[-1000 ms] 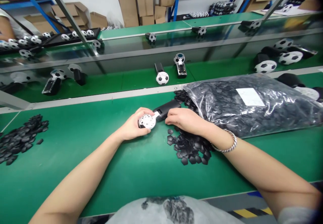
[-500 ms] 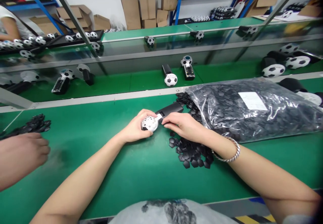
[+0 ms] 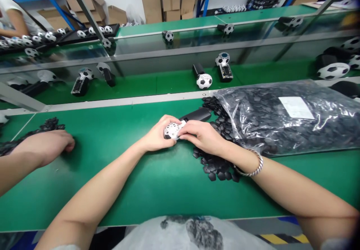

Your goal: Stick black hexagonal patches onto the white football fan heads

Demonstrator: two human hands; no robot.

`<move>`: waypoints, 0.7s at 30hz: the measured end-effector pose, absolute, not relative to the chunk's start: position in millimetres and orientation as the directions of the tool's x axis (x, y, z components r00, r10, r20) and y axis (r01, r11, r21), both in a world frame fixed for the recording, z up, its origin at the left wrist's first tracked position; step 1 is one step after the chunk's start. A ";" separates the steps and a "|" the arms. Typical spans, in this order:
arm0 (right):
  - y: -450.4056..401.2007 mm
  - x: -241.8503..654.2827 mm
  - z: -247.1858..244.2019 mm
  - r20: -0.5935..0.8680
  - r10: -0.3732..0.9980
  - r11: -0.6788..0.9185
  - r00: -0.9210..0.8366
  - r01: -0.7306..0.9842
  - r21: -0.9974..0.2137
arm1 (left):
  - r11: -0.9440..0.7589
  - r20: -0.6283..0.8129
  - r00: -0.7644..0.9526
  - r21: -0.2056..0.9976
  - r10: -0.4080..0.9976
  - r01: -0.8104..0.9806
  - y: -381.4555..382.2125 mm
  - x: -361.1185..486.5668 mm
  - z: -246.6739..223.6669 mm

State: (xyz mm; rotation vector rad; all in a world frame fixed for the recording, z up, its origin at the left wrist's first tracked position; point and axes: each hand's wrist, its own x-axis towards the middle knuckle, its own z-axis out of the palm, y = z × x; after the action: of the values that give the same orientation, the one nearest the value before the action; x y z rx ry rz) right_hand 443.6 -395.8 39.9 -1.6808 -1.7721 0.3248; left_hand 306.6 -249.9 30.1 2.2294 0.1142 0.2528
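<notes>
Holding the white ball [image 3: 171, 130], the left hand [image 3: 156, 136] was closed around its side, over the green worktop [image 3: 126, 197]. A long black handle [image 3: 198, 115] stuck out past the ball, up and to the right. The right hand [image 3: 206, 137] had its thumb and finger pinched together at the ball's right side, but I could not tell if they had a tiny piece between them. A silver bracelet [image 3: 257, 163] was on that arm. Loose black pieces [image 3: 216, 165] lay in a heap under and near the right hand. Next to them lay a big clear bag [image 3: 261, 111] full of more black bits, with a white label [image 3: 296, 107] on it. Far to the left, another person's hand [image 3: 46, 145] was by a small black pile [image 3: 52, 124]
</notes>
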 end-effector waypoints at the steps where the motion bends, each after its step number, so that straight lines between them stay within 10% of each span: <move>1: -394.9 444.0 38.7 0.290 0.955 0.137 0.057 0.785 -0.605 | -0.617 0.150 0.973 0.787 0.176 -0.009 -250.7 307.2 30.2; 21: -387.9 454.8 38.2 0.152 0.985 0.042 0.083 0.735 -0.676 | -0.544 0.236 0.929 0.838 0.286 -0.045 -266.6 312.5 22.4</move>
State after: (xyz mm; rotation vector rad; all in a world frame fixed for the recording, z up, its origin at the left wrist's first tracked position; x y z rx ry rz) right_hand 454.8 -387.9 38.2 -1.7457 -1.7052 0.5166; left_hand 312.5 -266.6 22.4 2.1078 0.1715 0.4289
